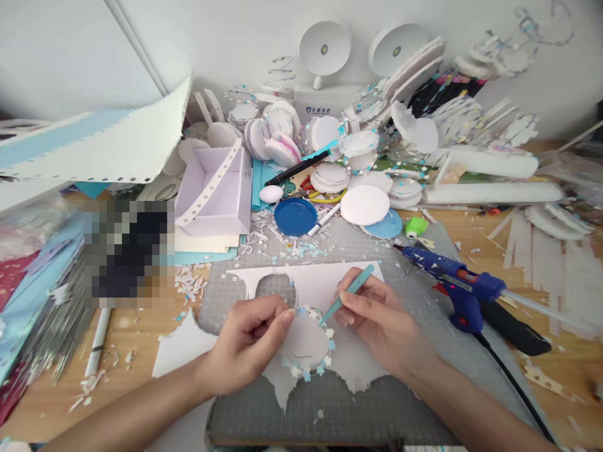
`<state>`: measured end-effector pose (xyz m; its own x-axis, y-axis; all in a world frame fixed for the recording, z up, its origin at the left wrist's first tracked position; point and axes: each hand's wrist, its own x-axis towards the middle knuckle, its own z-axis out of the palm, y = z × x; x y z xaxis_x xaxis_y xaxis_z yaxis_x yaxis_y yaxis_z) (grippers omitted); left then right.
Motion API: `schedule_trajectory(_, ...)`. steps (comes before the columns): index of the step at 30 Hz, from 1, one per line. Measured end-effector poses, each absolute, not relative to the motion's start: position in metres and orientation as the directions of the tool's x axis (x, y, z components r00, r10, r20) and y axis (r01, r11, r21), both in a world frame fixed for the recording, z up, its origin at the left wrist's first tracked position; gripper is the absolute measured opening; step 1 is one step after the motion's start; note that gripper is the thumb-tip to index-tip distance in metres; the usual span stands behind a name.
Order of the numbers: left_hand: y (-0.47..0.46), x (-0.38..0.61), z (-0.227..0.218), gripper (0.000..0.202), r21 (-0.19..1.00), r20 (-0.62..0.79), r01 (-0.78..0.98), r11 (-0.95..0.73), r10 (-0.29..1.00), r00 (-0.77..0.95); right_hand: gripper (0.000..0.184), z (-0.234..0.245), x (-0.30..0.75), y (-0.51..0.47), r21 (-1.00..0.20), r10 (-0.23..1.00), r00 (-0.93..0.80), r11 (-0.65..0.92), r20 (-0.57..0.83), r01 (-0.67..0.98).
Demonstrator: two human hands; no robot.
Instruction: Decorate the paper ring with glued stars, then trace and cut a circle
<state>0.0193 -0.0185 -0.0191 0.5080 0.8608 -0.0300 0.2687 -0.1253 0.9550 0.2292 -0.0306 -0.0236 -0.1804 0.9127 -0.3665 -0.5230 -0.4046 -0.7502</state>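
Note:
A round white disc (306, 342) lies over cut white sheet, ringed with small white and pale-blue flower shapes. My left hand (257, 336) pinches the upper left rim of this disc between thumb and forefinger. In my right hand (372, 320) is a pair of teal tweezers (349, 292), closed in the fingers and slanting down to the left. Their tip meets the disc's upper right edge, near the flowers. Whether the tips grip a flower is too small to tell. The cut white sheet (339, 276) has round openings and ragged edges.
A blue glue gun (452, 273) with a clear stick rests on the right of the grey cutting mat (391, 408). Behind are a blue lid (295, 216), a lilac box (214, 216) and piled white discs (365, 204). Paper scraps and wire stems (59, 326) lie left.

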Motion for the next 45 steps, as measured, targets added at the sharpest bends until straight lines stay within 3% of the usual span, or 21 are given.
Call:
schedule_trajectory(5,-0.019,0.019,-0.018,0.035,0.958,-0.038,0.262,-0.115,0.855,0.517,0.017,-0.024,0.231,-0.024,-0.717,0.906,-0.068,-0.374,-0.417,-0.588)
schedule_trajectory(9,-0.018,0.019,-0.019,0.038,0.959,-0.055,0.266,-0.097,0.858,0.511,0.018,-0.027,0.234,-0.018,-0.815,0.934,0.137,-0.207,-0.328,-0.541)
schedule_trajectory(11,-0.017,0.019,-0.02,0.038,0.955,-0.064,0.281,-0.094,0.86,0.506,0.017,-0.027,0.236,-0.016,-0.899,0.949,0.223,-0.111,-0.223,-0.424)
schedule_trajectory(14,-0.017,0.02,-0.021,0.038,0.948,-0.063,0.299,-0.108,0.859,0.509,0.013,-0.026,0.238,-0.014,-0.998,0.954,0.298,-0.006,-0.027,-0.069)
schedule_trajectory(18,-0.016,0.024,-0.022,0.038,0.943,-0.059,0.303,-0.138,0.826,0.561,0.009,-0.026,0.239,-0.003,-0.93,0.958,0.204,0.121,0.201,0.347)
schedule_trajectory(22,-0.017,0.027,-0.024,0.037,0.925,-0.041,0.337,-0.176,0.834,0.551,0.009,-0.035,0.235,0.008,-0.852,0.951,0.056,0.247,0.305,0.462)
schedule_trajectory(31,-0.02,0.024,-0.026,0.04,0.925,-0.029,0.364,-0.112,0.932,0.362,0.007,-0.04,0.237,0.006,-0.867,0.941,0.123,0.233,0.315,0.441)
schedule_trajectory(39,-0.012,0.023,-0.02,0.038,0.953,-0.089,0.303,0.01,0.965,0.248,0.011,-0.032,0.239,0.0,-0.934,0.954,0.21,0.137,0.214,0.329)
schedule_trajectory(41,-0.011,0.023,-0.02,0.037,0.957,-0.104,0.289,0.028,0.962,0.252,0.011,-0.032,0.238,-0.001,-0.966,0.968,0.196,0.106,0.154,0.236)
schedule_trajectory(45,-0.011,0.023,-0.021,0.034,0.963,-0.126,0.262,0.055,0.957,0.263,0.013,-0.029,0.236,-0.007,-0.992,0.997,0.059,0.062,0.056,-0.107)
